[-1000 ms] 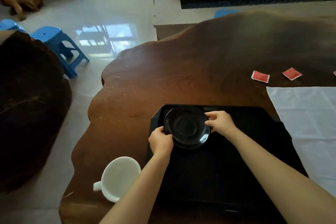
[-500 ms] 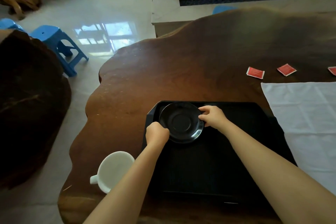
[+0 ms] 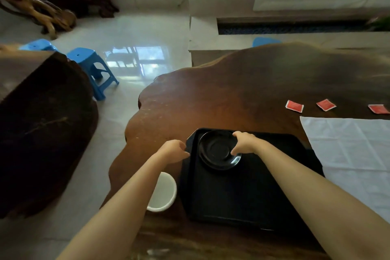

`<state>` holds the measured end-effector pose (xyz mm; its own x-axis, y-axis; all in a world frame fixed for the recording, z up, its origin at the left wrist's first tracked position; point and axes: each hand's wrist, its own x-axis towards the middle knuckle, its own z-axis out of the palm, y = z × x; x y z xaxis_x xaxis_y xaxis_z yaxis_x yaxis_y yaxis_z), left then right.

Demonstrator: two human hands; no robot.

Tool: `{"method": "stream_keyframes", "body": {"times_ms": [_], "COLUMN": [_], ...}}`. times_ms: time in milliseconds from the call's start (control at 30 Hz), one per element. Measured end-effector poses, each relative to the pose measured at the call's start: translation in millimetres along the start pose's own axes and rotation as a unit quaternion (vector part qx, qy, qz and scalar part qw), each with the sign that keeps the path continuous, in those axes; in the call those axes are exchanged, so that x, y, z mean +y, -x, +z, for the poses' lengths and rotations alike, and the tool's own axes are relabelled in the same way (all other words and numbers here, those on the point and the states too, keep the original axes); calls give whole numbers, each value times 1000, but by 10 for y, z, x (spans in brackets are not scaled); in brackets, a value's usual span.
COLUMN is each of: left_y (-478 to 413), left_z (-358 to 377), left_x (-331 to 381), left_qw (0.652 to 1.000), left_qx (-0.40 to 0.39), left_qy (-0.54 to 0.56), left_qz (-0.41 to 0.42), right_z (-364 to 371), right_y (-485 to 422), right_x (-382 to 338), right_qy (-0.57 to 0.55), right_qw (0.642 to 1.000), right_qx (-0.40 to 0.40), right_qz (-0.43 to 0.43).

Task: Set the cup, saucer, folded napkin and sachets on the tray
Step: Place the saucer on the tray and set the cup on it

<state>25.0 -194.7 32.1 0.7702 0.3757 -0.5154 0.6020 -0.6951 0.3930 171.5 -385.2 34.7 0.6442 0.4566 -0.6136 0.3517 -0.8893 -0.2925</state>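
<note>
The black saucer [image 3: 218,151] lies flat in the far left corner of the black tray [image 3: 242,196]. My right hand [image 3: 244,142] pinches the saucer's right rim. My left hand [image 3: 174,151] is off the saucer, just outside the tray's left edge, with loosely curled fingers and nothing in them. Left of the tray stands the white cup [image 3: 163,192], partly hidden by my left forearm. An unfolded white napkin [image 3: 348,150] is spread on the table to the right. Beyond it lie three red sachets [image 3: 294,106], [image 3: 326,104], [image 3: 378,109].
Everything sits on a dark wooden slab table [image 3: 221,101] with a wavy edge on the left. Past that edge, on the floor, are blue plastic stools [image 3: 90,65] and a large dark wood block [image 3: 42,122].
The saucer has settled into the tray's far left corner. My left hand let go of its rim and drew back left past the tray's edge. My right hand stays on the rim.
</note>
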Motion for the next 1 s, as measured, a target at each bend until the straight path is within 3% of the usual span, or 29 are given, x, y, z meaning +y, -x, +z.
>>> {"method": "stream_keyframes", "body": {"times_ms": [233, 467, 700, 900, 1000], "left_y": [521, 846, 828, 761, 745], "left_z": [-229, -126, 239, 422, 467], "left_x": [-676, -1421, -1772, -1697, -1659], "left_qw": [999, 999, 999, 991, 987], "left_qx": [-18, -31, -34, 4, 19], "left_qy": [-41, -33, -15, 123, 141], "left_qz": [21, -8, -6, 59, 77], "right_z": [273, 844, 1391, 1706, 1786], "right_y": [371, 590, 586, 503, 479], "right_x": [-514, -857, -1019, -1082, -1076], "right_qy": [138, 134, 137, 119, 95], "right_qw": [986, 979, 980, 980, 979], "right_qx": [-77, -105, -32, 82, 105], "right_qz": [-61, -116, -140, -136, -145]}}
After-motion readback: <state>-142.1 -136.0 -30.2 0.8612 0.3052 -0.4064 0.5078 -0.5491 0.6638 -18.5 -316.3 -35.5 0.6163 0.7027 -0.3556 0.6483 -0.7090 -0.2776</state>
